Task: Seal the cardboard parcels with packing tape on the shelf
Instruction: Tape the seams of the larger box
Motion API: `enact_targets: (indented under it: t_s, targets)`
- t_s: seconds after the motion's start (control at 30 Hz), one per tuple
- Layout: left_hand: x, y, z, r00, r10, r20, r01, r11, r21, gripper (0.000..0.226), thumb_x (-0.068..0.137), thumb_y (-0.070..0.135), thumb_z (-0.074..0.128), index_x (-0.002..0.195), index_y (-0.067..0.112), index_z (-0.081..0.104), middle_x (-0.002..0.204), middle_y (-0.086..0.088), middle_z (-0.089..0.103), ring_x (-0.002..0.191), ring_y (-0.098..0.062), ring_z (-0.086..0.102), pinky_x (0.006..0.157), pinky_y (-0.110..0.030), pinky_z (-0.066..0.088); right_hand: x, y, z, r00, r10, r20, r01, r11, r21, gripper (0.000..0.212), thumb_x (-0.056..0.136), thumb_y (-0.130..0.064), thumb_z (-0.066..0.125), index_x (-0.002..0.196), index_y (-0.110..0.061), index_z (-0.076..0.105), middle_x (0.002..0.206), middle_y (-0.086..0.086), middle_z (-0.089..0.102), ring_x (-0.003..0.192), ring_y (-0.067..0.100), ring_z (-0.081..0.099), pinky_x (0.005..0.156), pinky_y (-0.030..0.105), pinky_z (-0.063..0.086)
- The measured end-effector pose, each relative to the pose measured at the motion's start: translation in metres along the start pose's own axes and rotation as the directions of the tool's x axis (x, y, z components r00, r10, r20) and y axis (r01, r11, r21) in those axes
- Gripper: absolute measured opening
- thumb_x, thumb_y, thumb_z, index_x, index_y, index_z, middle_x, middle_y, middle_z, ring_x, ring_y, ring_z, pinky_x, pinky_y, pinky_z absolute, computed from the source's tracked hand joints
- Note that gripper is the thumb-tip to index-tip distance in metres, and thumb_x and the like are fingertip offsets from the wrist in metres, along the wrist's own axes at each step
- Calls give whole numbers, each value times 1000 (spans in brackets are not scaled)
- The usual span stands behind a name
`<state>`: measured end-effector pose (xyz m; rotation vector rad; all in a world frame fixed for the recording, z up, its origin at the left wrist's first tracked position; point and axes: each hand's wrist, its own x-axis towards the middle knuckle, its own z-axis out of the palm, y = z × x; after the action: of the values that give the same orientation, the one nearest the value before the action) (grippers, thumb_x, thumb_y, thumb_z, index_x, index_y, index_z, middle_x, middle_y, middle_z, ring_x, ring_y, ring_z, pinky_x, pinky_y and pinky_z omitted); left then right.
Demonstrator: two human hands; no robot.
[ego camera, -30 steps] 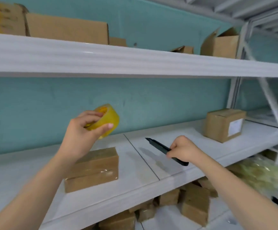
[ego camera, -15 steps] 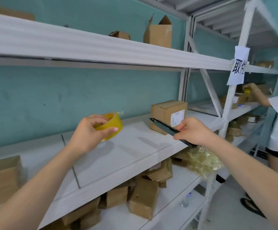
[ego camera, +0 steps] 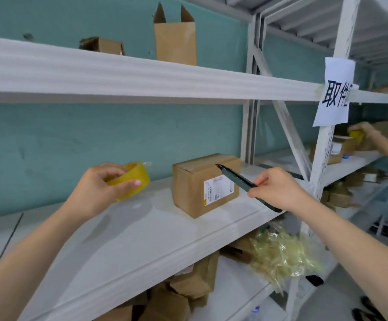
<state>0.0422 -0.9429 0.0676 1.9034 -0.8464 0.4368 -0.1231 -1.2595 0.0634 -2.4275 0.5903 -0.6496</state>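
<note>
A small cardboard parcel (ego camera: 195,188) with a white label stands on the middle white shelf (ego camera: 142,232). My left hand (ego camera: 95,188) grips a yellowish roll of packing tape (ego camera: 134,181) in the air, just left of the parcel. My right hand (ego camera: 278,193) holds a dark utility knife (ego camera: 237,178); its tip points up and left, over the parcel's front top edge. Whether the tip touches the box I cannot tell.
Open cardboard boxes (ego camera: 174,40) stand on the upper shelf. More boxes (ego camera: 193,279) and a heap of crumpled clear tape or plastic (ego camera: 285,256) lie on the lower shelf. Behind a post with a paper sign (ego camera: 334,93), another person's hand (ego camera: 364,135) works at the right bay.
My view has swung right along the shelf; the taped box at left is out of sight. The labelled parcel is now between my hands, which still hold tape and knife.
</note>
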Motion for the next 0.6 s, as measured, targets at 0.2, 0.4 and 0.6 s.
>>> enact_targets:
  t_s: [0.2, 0.4, 0.6]
  targets:
    - [44, -19, 39, 1000, 23, -10, -22, 998, 62, 22, 63, 26, 84, 76, 29, 67, 92, -3, 64, 76, 6, 56, 69, -7, 40, 61, 41, -10, 996, 17, -84, -18, 1000, -21, 28, 66, -21, 70, 80, 3, 68, 57, 8, 57, 55, 20, 52, 56, 29, 39]
    - [74, -34, 57, 994, -82, -68, 87, 994, 67, 23, 53, 42, 84, 63, 28, 69, 94, 4, 63, 80, -5, 58, 70, -12, 43, 125, 73, -20, 986, 50, -158, -55, 998, -23, 29, 65, -22, 69, 64, 6, 64, 50, 8, 51, 51, 22, 49, 53, 28, 36]
    - [83, -26, 70, 976, -100, -196, 120, 988, 94, 16, 66, 15, 84, 73, 14, 69, 108, -4, 62, 87, -13, 60, 62, 2, 38, 169, 111, 0, 994, 110, -2, -110, 993, -35, 35, 65, -14, 72, 44, -10, 43, 35, -2, 37, 41, 19, 40, 48, 24, 28]
